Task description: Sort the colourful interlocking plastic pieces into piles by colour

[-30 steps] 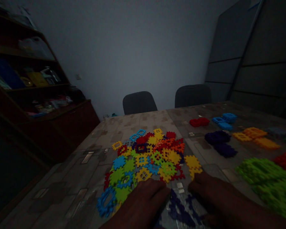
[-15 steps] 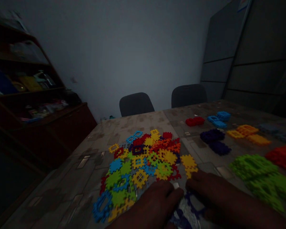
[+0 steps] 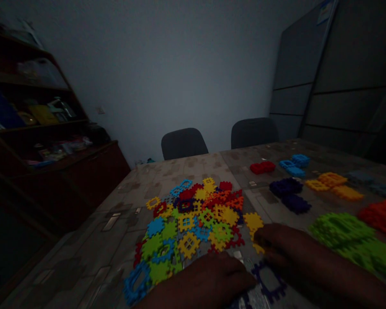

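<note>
Along the near edge of the table (image 3: 93, 244), your left hand (image 3: 209, 281) and right hand (image 3: 286, 244) lie apart against the heap of plastic tiles (image 3: 186, 223) (no clear grip in this dim light), and a careless sweep could scatter it.

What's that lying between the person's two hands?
In the head view, a dark purple plastic piece lies there, just below the right hand and beside the left hand.

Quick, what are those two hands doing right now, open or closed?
Left hand: palm down, nothing visible in it.
Right hand: fingers curled by a yellow plastic tile; too dark to tell if holding it.
</note>
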Action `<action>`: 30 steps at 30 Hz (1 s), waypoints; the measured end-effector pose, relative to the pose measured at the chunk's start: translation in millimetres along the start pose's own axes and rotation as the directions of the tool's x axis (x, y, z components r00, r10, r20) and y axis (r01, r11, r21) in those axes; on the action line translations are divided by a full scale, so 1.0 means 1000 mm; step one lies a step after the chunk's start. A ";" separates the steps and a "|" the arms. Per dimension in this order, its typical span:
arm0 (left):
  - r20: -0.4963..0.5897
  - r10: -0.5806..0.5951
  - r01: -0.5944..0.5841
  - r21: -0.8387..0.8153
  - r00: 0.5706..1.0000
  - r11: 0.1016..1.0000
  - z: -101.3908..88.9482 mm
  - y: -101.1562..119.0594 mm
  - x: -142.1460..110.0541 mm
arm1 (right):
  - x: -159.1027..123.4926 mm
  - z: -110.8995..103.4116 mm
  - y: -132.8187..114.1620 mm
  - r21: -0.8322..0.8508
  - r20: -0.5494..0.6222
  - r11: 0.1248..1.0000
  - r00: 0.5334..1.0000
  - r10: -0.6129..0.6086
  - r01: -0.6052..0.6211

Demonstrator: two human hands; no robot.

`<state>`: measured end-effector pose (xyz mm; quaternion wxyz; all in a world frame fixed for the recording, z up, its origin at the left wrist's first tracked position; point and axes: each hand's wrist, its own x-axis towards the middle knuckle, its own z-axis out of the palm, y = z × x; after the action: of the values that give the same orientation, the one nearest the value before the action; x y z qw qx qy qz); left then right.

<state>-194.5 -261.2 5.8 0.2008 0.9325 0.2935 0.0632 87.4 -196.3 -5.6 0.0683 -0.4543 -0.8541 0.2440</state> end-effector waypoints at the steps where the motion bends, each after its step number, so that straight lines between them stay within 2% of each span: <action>1: -0.006 -0.013 0.012 -0.022 1.000 1.000 -0.006 0.001 0.000 | 0.005 0.001 0.002 0.002 -0.044 1.000 0.999 -0.019 0.020; 5: -0.060 -0.075 0.077 0.028 0.995 0.997 -0.020 -0.006 0.013 | 0.029 0.011 0.007 0.009 -0.103 0.994 0.989 -0.107 0.108; 10: -0.150 -0.165 0.199 0.246 0.975 0.949 -0.018 -0.037 0.039 | 0.048 0.020 0.005 -0.031 -0.113 0.981 0.975 -0.193 0.190; 16: -0.185 -0.295 0.338 0.282 0.937 0.898 -0.021 -0.062 0.025 | 0.057 0.013 0.005 -0.092 -0.133 0.983 0.976 -0.170 0.159; 19: -0.190 -0.309 0.351 0.258 0.932 0.900 -0.021 -0.060 0.014 | 0.063 0.011 0.002 -0.128 -0.147 0.985 0.980 -0.136 0.118; 23: -0.206 -0.289 0.331 0.205 0.935 0.921 -0.018 -0.046 0.005 | 0.074 0.018 -0.004 -0.155 -0.175 0.984 0.977 -0.118 0.091; 27: -0.240 -0.267 0.306 0.142 0.933 0.941 -0.014 -0.032 -0.006 | 0.087 0.022 -0.007 -0.146 -0.219 0.982 0.964 -0.152 0.122; 30: -0.298 -0.242 0.281 0.094 0.923 0.955 -0.011 -0.034 -0.018 | 0.095 0.021 -0.001 -0.127 -0.222 0.979 0.957 -0.186 0.161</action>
<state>-229.3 -241.9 1.3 0.1000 0.8775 0.4448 0.1488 24.6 -127.6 -33.5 0.1646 -0.4060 -0.8886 0.1356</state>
